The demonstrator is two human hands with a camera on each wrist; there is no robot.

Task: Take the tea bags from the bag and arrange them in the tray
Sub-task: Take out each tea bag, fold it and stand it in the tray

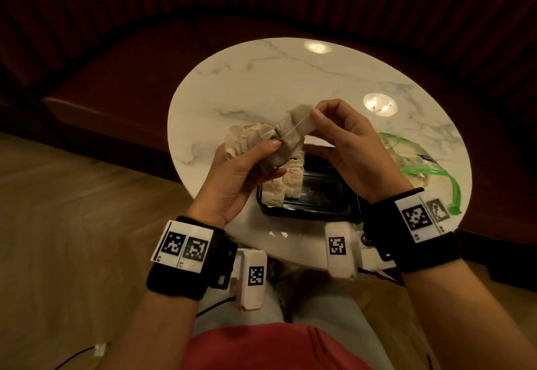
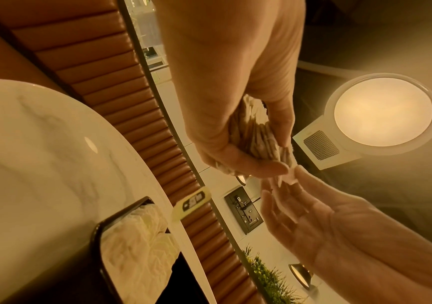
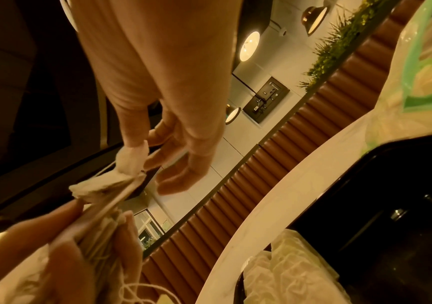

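Observation:
My left hand (image 1: 276, 157) grips a bunch of beige tea bags (image 1: 247, 140) above the table's near side. My right hand (image 1: 316, 112) pinches the top corner of one tea bag (image 1: 296, 130) that still touches the bunch, and a thin string runs across that bag. Under both hands lies a black tray (image 1: 322, 195) with a few tea bags (image 1: 290, 183) standing at its left end. In the left wrist view the stack of tea bags (image 2: 259, 139) fans out of my left hand. In the right wrist view my thumb and finger hold the tea bag (image 3: 131, 162).
A clear plastic bag with a green zip edge (image 1: 412, 163) lies to the right of the tray on the round white marble table (image 1: 261, 79). A dark red padded bench (image 1: 116, 79) curves behind the table. The floor is wooden at the left.

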